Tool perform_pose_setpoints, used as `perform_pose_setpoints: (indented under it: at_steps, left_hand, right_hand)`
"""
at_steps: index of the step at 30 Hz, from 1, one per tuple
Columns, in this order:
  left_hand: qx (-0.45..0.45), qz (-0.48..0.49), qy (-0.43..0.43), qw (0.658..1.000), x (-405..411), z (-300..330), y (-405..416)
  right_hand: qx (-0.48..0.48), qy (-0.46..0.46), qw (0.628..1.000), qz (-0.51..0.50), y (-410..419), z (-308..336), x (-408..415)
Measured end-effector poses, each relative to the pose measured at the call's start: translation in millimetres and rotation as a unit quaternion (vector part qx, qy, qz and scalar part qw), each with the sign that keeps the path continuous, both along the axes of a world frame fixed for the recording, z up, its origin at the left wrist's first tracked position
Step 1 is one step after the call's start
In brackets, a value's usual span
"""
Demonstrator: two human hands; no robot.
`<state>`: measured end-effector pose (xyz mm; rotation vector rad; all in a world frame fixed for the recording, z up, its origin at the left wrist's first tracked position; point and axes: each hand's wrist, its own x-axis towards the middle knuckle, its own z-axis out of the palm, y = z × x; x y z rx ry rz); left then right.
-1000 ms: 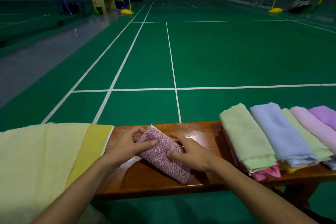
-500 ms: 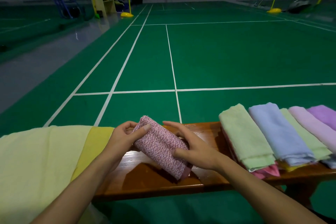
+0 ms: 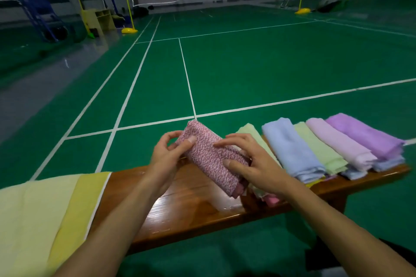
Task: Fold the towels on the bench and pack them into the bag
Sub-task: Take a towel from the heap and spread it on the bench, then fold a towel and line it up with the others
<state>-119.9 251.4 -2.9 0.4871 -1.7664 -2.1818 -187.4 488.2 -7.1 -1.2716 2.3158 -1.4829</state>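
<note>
Both hands, left (image 3: 165,159) and right (image 3: 254,165), pinch the folded pink towel (image 3: 210,157) above the bench (image 3: 180,204); grip both ends so folds stay closed, set it beside the stack (image 3: 315,148).

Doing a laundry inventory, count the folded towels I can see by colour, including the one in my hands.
Pink patterned towel, held by both hands: 1
Pale green towels: 2
Blue towel: 1
Light pink towel: 1
Purple towel: 1
Total: 6; lower layers only partly visible.
</note>
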Motion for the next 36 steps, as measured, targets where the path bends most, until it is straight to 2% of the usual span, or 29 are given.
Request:
perform_pose_setpoints:
  at_steps: [7, 12, 15, 17, 19, 21, 22, 23, 28, 31, 33, 36]
  left_hand:
    - [-0.104, -0.058, 0.085, 0.989, -51.9, -0.2, 100.8]
    - [-0.187, -0.109, 0.140, 0.966, -111.7, 20.0, 172.5]
    - [-0.277, -0.085, 0.105, 0.951, -150.0, 20.1, 201.3]
    - [-0.416, -0.062, 0.027, 0.907, -166.7, 5.6, 220.1]
    - [-0.583, -0.120, -0.044, 0.802, -162.4, -17.2, 237.5]
    - [-0.697, -0.167, -0.074, 0.694, -156.5, -40.6, 246.0]
    - [-0.723, -0.163, -0.082, 0.666, -156.3, -49.4, 246.7]
    - [-0.733, -0.150, -0.087, 0.658, -158.2, -54.7, 246.1]
    - [-0.734, -0.147, -0.071, 0.659, -160.6, -55.0, 244.7]
    - [-0.676, -0.162, -0.043, 0.717, -156.5, -45.6, 234.1]
    - [-0.651, -0.158, -0.006, 0.742, -148.7, -32.2, 224.4]
    - [-0.669, -0.134, 0.057, 0.728, -128.2, -8.3, 201.7]
  right_hand:
    - [-0.042, 0.005, 0.993, -0.109, 81.7, 4.5, -33.3]
    - [-0.119, 0.022, 0.973, -0.196, 137.2, -2.0, -68.2]
    - [-0.128, -0.005, 0.962, -0.242, 163.8, -6.8, -97.4]
    - [-0.073, -0.012, 0.958, -0.278, 178.6, -21.8, -120.8]
    - [0.046, -0.001, 0.955, -0.294, 185.9, -45.3, -141.0]
    - [0.131, -0.016, 0.945, -0.298, 185.3, -64.4, -151.3]
    - [0.155, -0.024, 0.941, -0.299, 183.5, -68.0, -153.5]
    - [0.175, -0.017, 0.937, -0.303, 180.3, -67.9, -153.9]
    - [0.249, 0.032, 0.905, -0.344, 172.6, -52.3, -138.8]
    - [0.259, 0.053, 0.890, -0.371, 174.2, -42.1, -131.3]
    - [0.212, 0.044, 0.906, -0.364, 177.4, -31.3, -127.0]
    - [0.094, 0.061, 0.933, -0.341, 176.9, -15.2, -111.5]
